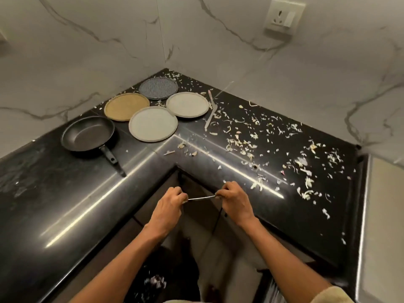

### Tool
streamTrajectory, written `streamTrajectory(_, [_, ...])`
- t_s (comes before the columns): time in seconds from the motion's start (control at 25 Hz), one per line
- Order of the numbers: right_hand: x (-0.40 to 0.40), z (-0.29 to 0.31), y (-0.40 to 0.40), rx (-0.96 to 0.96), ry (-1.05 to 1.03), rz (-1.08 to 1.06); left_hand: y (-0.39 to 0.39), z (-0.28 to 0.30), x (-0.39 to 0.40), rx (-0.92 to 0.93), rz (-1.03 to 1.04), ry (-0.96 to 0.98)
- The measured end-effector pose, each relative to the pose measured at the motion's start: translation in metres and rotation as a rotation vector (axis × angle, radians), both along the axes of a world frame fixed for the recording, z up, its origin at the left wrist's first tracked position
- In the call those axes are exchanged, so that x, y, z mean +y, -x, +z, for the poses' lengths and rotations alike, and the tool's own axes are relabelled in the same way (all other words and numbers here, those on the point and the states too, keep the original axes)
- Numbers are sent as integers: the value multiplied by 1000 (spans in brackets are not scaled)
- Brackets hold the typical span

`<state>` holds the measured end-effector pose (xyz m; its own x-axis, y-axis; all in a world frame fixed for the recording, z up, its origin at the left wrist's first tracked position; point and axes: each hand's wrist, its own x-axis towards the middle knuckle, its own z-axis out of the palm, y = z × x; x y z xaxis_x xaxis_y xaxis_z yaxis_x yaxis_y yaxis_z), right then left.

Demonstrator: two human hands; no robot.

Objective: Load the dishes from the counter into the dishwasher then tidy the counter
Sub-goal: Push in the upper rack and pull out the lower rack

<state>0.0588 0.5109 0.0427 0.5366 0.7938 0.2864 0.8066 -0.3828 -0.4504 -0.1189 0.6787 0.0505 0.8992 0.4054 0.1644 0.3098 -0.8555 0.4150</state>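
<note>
Both hands are in front of the counter's inner corner, below its edge. My left hand (169, 206) and my right hand (235, 200) each pinch one end of a thin metal utensil (201, 198) held level between them. On the black counter (65, 193) lie several plates: a blue patterned plate (158, 88), a tan plate (126, 106), and two pale grey plates (187, 104) (153, 123). A black frying pan (87, 133) sits left of them, handle toward me. A knife (211, 110) lies to the right of the plates.
Vegetable scraps (240, 145) are strewn across the right run of the counter and near the corner. Marble walls close the back, with a wall socket (283, 16) on the right one. A steel edge (363, 215) borders the counter's right end. Dark floor lies below.
</note>
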Motion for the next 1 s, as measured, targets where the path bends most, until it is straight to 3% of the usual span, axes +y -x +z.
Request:
streamTrajectory(0.28, [-82,-15,100,103,14,-101,75,-7,-58,103,-137,-5])
streamTrajectory(0.56, [-161,-17,213,144,69,-301,150,-18,-103,82,-364,50])
streamTrajectory(1.0, [-342,4,409,236,188,-672,260,-22,-262,36,-760,86])
